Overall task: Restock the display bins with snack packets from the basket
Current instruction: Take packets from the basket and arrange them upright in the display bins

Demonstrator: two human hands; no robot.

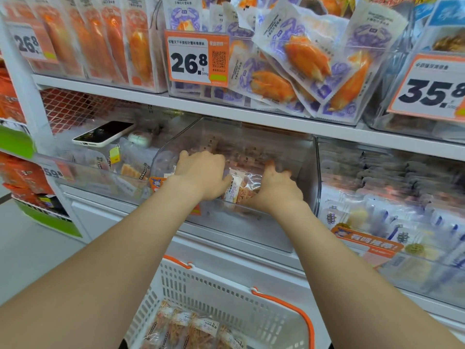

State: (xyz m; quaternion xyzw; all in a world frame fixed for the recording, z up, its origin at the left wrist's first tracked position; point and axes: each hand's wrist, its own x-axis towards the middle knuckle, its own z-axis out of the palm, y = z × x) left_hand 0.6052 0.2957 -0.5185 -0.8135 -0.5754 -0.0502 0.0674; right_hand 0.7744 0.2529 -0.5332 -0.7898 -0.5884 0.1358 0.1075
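Both your hands are inside the clear bin (239,230) on the middle shelf (251,117), directly above the basket (226,285). Your left hand (201,175) lies palm down on the pile in the bin. Its fingers bend away over the far side, so you cannot tell whether they grip anything. Its thumb touches the left edge of a packet (239,187). Your right hand (276,190) is just beside it on the packet's right edge, thumb up and fingers curled onto the clear wrapper, holding it. The packet stands between the two hands, near the front wall of the bin, with its white label facing you and orange shreds showing through.

More packets (191,328) of the same kind lie in a row at the bottom of the white basket, whose orange handle (289,306) hangs over its right rim.

In the bin to the left, a phone (104,133) rests face up on the stock. On the shelf above, crab-stick packs (302,59) spill over the front of their bin, next to an orange price tag (197,59) reading 26.8.
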